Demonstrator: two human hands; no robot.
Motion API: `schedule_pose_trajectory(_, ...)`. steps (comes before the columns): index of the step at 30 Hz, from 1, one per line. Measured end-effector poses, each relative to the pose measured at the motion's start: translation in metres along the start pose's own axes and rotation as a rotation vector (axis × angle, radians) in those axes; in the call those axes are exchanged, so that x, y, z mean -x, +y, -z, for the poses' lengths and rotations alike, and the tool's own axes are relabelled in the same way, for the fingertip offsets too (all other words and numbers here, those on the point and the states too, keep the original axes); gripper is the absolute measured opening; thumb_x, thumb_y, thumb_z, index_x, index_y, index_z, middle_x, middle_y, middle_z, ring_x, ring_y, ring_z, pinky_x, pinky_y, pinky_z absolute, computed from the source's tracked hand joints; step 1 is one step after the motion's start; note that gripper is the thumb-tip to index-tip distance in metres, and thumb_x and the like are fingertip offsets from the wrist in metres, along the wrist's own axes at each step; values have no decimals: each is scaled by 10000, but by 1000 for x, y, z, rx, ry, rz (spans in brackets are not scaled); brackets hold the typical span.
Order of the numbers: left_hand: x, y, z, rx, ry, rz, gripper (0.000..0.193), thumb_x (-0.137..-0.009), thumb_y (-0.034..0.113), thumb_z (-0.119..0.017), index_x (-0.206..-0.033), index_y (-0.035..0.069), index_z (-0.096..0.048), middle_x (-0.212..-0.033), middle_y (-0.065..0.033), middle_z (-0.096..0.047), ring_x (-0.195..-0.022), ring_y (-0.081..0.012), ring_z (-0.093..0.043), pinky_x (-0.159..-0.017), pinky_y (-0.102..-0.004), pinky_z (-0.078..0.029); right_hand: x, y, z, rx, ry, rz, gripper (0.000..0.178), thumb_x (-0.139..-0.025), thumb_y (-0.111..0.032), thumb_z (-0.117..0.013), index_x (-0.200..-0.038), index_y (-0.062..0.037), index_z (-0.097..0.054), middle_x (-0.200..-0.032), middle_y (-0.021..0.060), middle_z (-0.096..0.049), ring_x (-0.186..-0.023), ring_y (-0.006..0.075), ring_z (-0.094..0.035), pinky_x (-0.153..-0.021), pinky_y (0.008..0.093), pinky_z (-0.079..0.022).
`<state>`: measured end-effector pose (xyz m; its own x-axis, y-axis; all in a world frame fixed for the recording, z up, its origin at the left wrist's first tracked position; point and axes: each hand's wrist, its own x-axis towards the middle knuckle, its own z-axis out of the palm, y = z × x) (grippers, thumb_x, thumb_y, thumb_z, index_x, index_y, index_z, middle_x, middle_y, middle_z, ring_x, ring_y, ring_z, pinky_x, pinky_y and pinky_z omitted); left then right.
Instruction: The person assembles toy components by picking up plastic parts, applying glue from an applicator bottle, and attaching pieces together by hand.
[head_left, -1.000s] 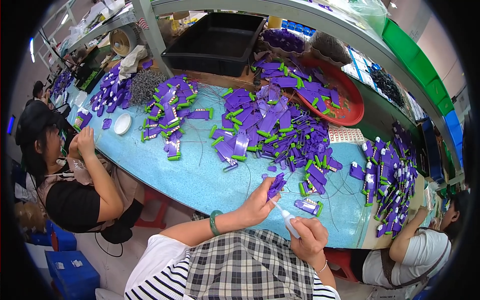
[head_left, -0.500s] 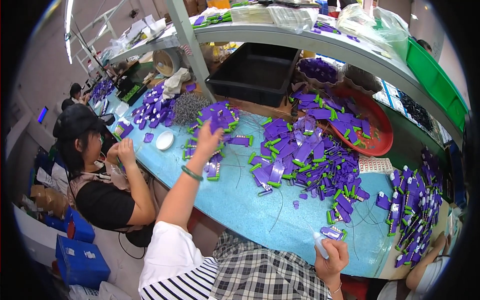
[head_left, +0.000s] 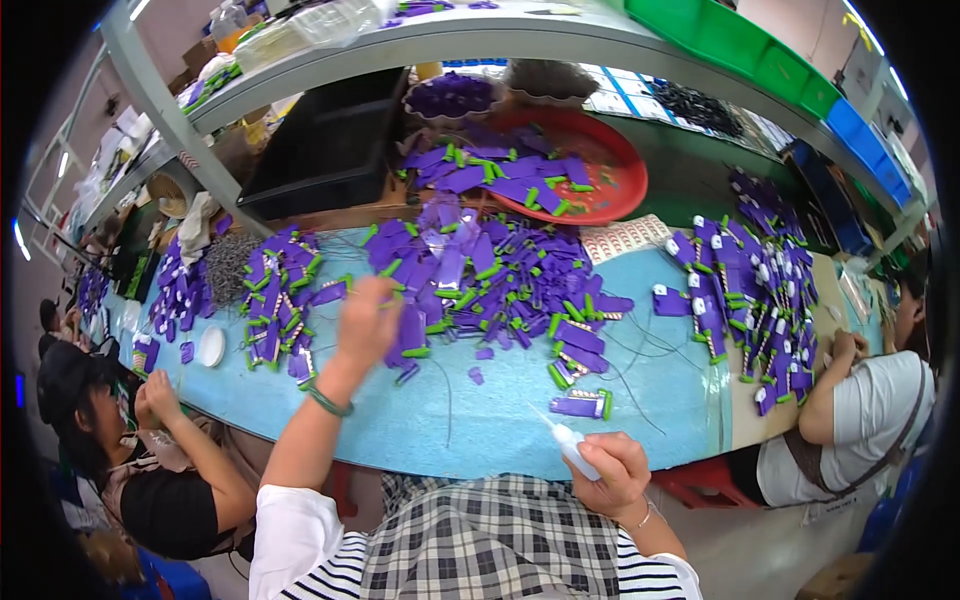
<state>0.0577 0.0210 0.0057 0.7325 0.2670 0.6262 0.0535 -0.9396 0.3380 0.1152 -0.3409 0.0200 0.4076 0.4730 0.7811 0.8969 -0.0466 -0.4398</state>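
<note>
My left hand (head_left: pixel 366 322), a green bangle on its wrist, is over the left edge of a large heap of purple plastic parts with green ends (head_left: pixel 500 265). Motion smears its fingers, so I cannot tell whether anything is in them. My right hand (head_left: pixel 615 475) grips a small white squeeze bottle (head_left: pixel 572 452) with a thin needle tip at the table's near edge. The tip points up and left, close to a single purple-and-green piece (head_left: pixel 582 405) lying flat. A few similar pieces (head_left: pixel 578 345) are stacked just beyond it.
Purple parts partly fill a red basin (head_left: pixel 625 190) behind the heap. A black tray (head_left: pixel 320 160) stands left of it, under a shelf (head_left: pixel 560 40). Another pile (head_left: pixel 285 300) lies left, and white-tipped pieces (head_left: pixel 750 300) right. Co-workers sit at left (head_left: pixel 170 490) and right (head_left: pixel 850 410).
The view has turned to the right. My left hand has moved from over the left pile to the edge of the central heap. My right hand still holds the squeeze bottle.
</note>
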Motion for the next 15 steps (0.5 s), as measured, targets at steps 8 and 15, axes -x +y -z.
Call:
schedule_pose_trajectory(8, -31, 148, -109, 160, -338, -500, 225, -705, 94, -673, -913, 55, -596, -834, -86, -567, -850, -270, -572, -722, -377, -474, 13, -6, 18, 13, 43, -1, 429, -660, 30, -789, -1034, -81, -610, -915, 82, -558, -682, 193, -627, -525, 280, -509)
schedule_pose_trajectory(15, -41, 152, -133, 28, -535, -371, 364, -702, 101, -715, -1041, 43, -597, -895, -115, -598, -885, -312, -564, -794, -411, -451, 29, 0, 39, 85, 110, -73, 416, -650, 27, -795, -1010, -80, -617, -892, 81, -567, -669, 193, -619, -525, 282, -506)
